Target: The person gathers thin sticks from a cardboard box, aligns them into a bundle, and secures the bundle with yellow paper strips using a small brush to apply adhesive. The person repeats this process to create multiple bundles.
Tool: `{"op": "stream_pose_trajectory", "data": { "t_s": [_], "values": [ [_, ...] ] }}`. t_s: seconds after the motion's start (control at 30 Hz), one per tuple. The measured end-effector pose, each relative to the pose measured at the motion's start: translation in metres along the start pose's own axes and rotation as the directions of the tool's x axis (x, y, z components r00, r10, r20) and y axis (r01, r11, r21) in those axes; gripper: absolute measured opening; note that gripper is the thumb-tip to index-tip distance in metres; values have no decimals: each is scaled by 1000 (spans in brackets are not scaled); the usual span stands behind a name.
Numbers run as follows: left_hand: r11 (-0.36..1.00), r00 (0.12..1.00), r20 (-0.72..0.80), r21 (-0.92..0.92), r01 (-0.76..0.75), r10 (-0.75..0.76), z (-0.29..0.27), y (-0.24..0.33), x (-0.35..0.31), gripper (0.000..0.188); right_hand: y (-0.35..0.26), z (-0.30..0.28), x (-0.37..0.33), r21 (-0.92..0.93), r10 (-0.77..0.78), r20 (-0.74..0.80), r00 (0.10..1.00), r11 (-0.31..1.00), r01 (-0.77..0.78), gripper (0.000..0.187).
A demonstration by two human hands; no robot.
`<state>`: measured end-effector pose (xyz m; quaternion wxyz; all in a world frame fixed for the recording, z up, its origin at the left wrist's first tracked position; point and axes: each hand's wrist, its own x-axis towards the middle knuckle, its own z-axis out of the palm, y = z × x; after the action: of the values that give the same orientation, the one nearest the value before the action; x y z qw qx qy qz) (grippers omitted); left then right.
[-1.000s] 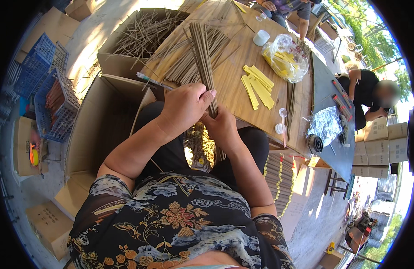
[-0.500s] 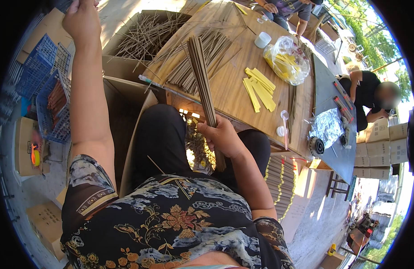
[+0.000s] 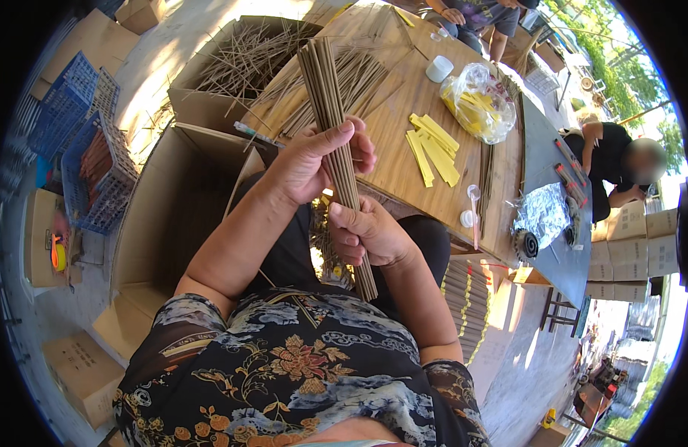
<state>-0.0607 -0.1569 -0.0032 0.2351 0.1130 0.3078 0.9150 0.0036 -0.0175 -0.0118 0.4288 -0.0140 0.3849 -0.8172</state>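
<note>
An upright, slightly tilted bundle of thin brown sticks [image 3: 324, 86] stands in front of me over my lap. My right hand [image 3: 377, 235] is closed round its lower part. Higher up, my left hand [image 3: 308, 164] wraps the bundle, its thumb across the front and its fingers showing on the far side. Just beyond, a loose heap of similar sticks [image 3: 362, 86] lies on the wooden table [image 3: 403, 175]. Yellow strips [image 3: 435, 149] rest on the tabletop to the right of the bundle.
A clear bag of yellow strips [image 3: 478, 104], a white tub [image 3: 438, 69] and foil [image 3: 543, 212] lie on the tables. Left are a carton of tangled sticks [image 3: 191, 100], an open carton [image 3: 154, 197] and blue crates [image 3: 98, 182]. Two people [image 3: 470, 33] [image 3: 608, 153] sit beyond.
My left hand has come down from the far upper left, where it was raised, and now grips the bundle above my right hand. The bundle has shifted slightly left at its top.
</note>
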Motion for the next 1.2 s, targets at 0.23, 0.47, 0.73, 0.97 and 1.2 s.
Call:
{"op": "stream_pose_trajectory", "data": {
  "t_s": [0.23,0.47,0.73,0.97,1.2],
  "values": [
    [996,973,-228,88,-3,23,17,-10,0,26,5,2,4,-500,-223,-217,950,861,87,25],
    [996,987,-155,-70,-58,46,15,16,7,31,-3,8,-6,-209,-3,-91,996,978,-16,27],
    [981,994,91,-188,-41,59,6,13,8,34,0,0,-3,-63,49,83,995,997,-44,19],
    [975,984,136,-208,-81,111,4,17,9,33,-11,2,7,-140,-58,100,993,988,71,19],
    [960,963,116,-166,-224,245,-18,57,9,32,-12,-35,-29,-670,-77,60,995,736,97,43]
  ]
}}
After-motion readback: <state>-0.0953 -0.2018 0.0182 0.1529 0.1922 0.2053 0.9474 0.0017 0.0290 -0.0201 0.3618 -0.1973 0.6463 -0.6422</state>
